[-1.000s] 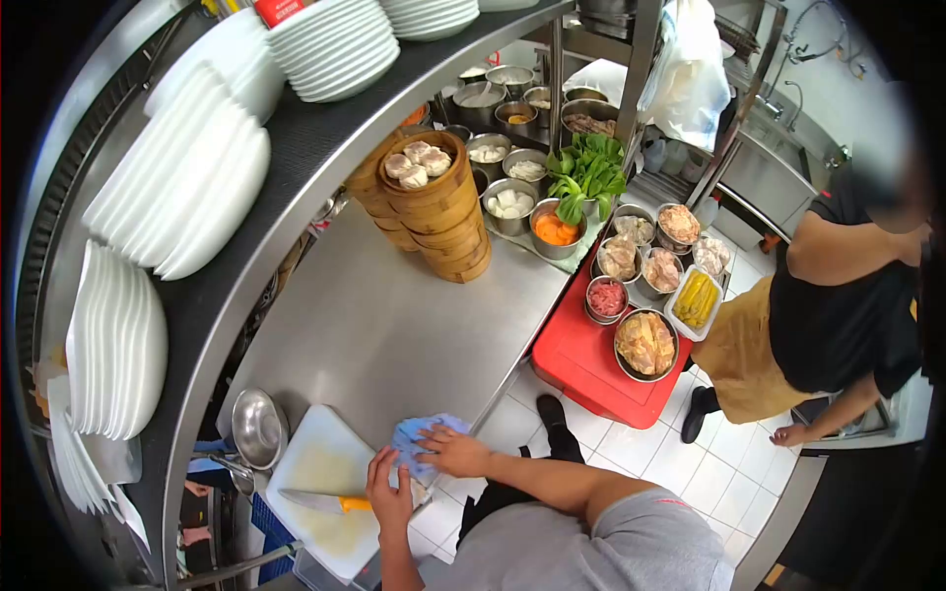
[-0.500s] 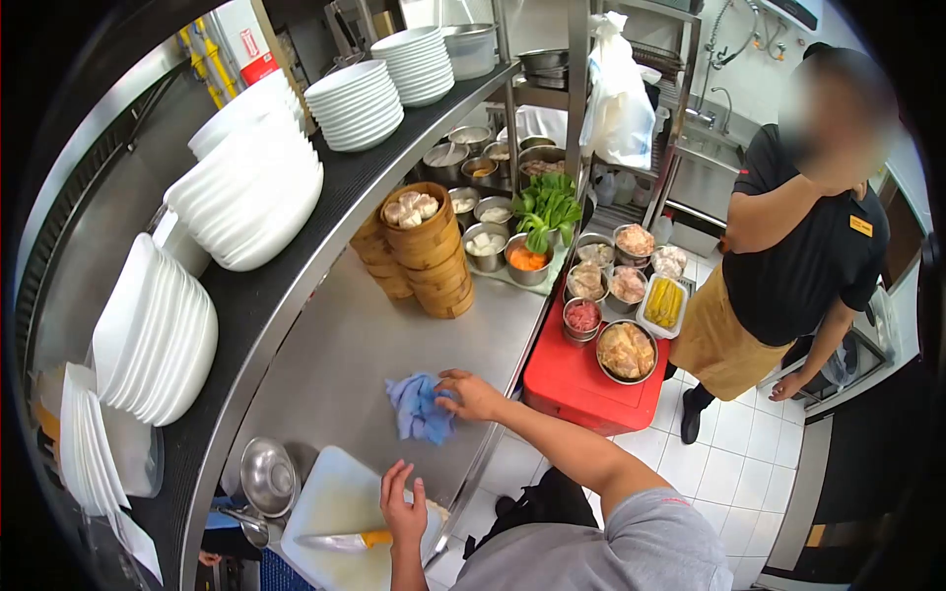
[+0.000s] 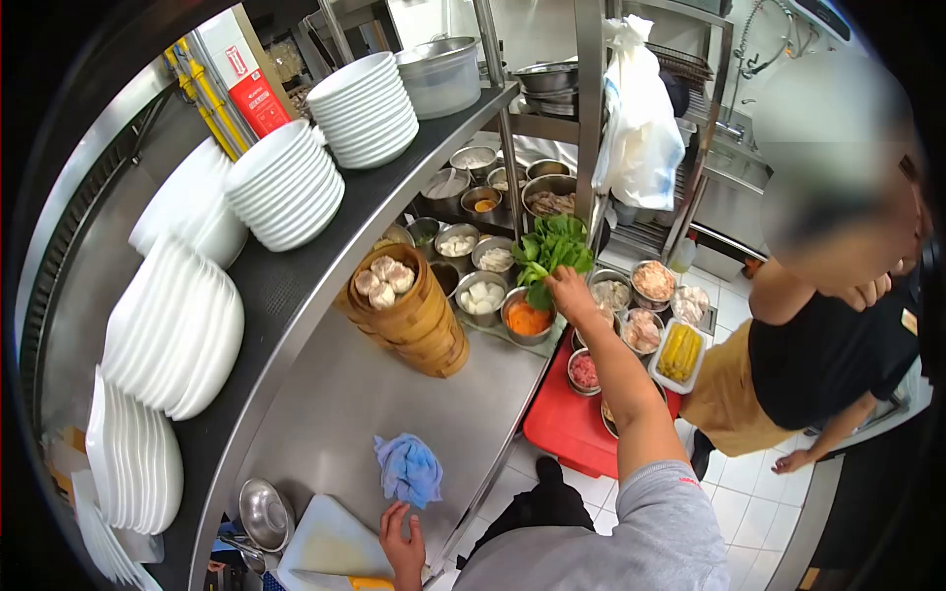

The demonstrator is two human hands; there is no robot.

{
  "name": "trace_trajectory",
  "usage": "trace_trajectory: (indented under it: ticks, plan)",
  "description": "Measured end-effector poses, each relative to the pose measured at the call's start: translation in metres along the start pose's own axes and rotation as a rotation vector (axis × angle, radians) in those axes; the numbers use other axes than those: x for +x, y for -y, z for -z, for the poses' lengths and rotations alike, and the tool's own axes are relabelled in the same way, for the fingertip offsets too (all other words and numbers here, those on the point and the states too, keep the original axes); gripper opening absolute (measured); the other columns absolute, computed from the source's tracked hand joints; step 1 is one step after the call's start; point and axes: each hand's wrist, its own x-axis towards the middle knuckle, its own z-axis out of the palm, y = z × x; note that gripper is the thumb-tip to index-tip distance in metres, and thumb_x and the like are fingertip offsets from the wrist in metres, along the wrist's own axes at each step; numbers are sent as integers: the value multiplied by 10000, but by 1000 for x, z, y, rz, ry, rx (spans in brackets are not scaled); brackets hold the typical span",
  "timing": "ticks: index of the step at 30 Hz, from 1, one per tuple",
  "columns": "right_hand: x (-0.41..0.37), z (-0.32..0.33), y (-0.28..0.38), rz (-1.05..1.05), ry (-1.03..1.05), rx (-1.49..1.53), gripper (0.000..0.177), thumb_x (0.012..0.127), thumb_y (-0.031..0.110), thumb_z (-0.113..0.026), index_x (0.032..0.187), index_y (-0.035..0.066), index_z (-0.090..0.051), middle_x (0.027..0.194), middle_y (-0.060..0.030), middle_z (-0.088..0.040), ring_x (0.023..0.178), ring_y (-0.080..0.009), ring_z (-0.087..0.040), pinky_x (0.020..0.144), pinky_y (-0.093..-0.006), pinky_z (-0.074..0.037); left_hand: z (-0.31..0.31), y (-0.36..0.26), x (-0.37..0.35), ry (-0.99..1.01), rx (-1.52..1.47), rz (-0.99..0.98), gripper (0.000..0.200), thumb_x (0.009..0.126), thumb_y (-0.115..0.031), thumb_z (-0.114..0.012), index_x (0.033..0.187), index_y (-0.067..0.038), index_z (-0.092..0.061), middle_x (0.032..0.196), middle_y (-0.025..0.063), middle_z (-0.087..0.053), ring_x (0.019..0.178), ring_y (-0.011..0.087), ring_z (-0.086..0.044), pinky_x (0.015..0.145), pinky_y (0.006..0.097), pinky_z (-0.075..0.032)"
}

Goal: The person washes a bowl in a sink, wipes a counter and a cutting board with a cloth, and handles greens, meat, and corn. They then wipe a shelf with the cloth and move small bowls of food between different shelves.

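Note:
My right hand (image 3: 567, 294) reaches to the lower edge of the green leafy vegetables (image 3: 552, 251), beside a steel bowl of shredded orange food (image 3: 527, 317). Its fingers are bent against the leaves, and the fingertips are partly hidden. Near the front of the steel counter, my left hand (image 3: 402, 542) has its fingers apart and holds nothing. Just beyond it lies a crumpled blue cloth (image 3: 408, 470). A white cutting board (image 3: 330, 542) with a yellow-handled knife (image 3: 370, 583) is to its left.
Bamboo steamers (image 3: 424, 325) with buns stand on the counter (image 3: 325, 384). Stacked white dishes (image 3: 286, 187) line the shelf above. Bowls of meat and a tray of yellow food (image 3: 680, 352) sit on a red box (image 3: 567, 424). A person (image 3: 838, 345) stands at the right.
My right hand has left the blue cloth and moved forward to the green leaves. The view has shifted, and the other person appears closer at the right.

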Motion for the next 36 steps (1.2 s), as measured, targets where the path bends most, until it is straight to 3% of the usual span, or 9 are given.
trace_trajectory:
  ticks: [4,7,8,12,16,23,28,31,36]
  plan:
    - [22,-27,-29,27,128,280,223,743,12,-569,938,83,-651,884,-151,-563,889,-349,-580,782,-437,-487,-26,-33,30,-14,33,-19,199,829,-81,-642,1017,-21,-668,1126,151,-619,1031,323,-600,894,409,-473]
    - [25,-22,-48,-493,130,613,192,724,-37,-566,875,55,-640,873,-176,-565,855,-387,-587,755,-469,-484,-38,-42,36,-3,13,38,187,823,-77,-649,999,-20,-675,1123,148,-625,1030,322,-603,903,408,-470]
    - [23,-37,-54,-483,-60,732,217,704,-72,-569,891,36,-596,912,-203,-561,860,-428,-580,746,-502,-473,-44,-45,40,4,-2,46,183,820,-75,-652,993,-20,-677,1123,147,-627,1030,322,-604,906,408,-469]
    - [39,-17,-35,-489,-33,279,262,704,-59,-585,944,29,-526,950,-211,-533,895,-433,-574,747,-498,-474,-55,-56,58,92,-54,28,198,819,-87,-661,1009,-32,-676,1138,144,-626,1039,326,-603,912,409,-470]
    - [43,1,-29,-253,106,287,283,716,0,-603,994,49,-578,953,-190,-544,929,-417,-577,771,-480,-490,-52,-59,80,68,-16,-49,211,826,-117,-662,1023,-43,-675,1151,149,-623,1047,331,-601,913,410,-471]
    - [55,-15,-14,-321,436,239,442,657,86,-718,1095,110,-660,1085,-193,-583,1038,-362,-581,895,-433,-488,-60,-33,72,103,27,-32,213,828,-155,-672,1016,-55,-680,1154,153,-622,1057,341,-598,926,420,-464]
    - [54,-46,-51,-277,297,510,302,754,144,-708,1042,69,-661,928,-214,-665,905,-360,-642,819,-392,-512,-53,-29,62,135,22,-78,204,828,-149,-682,1009,-56,-685,1141,135,-631,1041,299,-611,879,383,-488]
    - [45,-26,-54,-566,97,604,277,779,127,-685,1047,62,-658,948,-206,-677,896,-352,-654,802,-384,-509,-47,-27,58,119,-102,110,194,835,-108,-679,1018,-45,-682,1144,120,-633,1038,240,-617,861,341,-506]
    - [44,-18,-60,-700,-92,1217,74,865,79,-655,930,45,-647,735,58,-545,659,-32,-445,584,-226,-365,-57,-47,86,146,-264,51,229,832,-84,-679,1057,-48,-673,1122,111,-653,994,222,-632,781,307,-523]
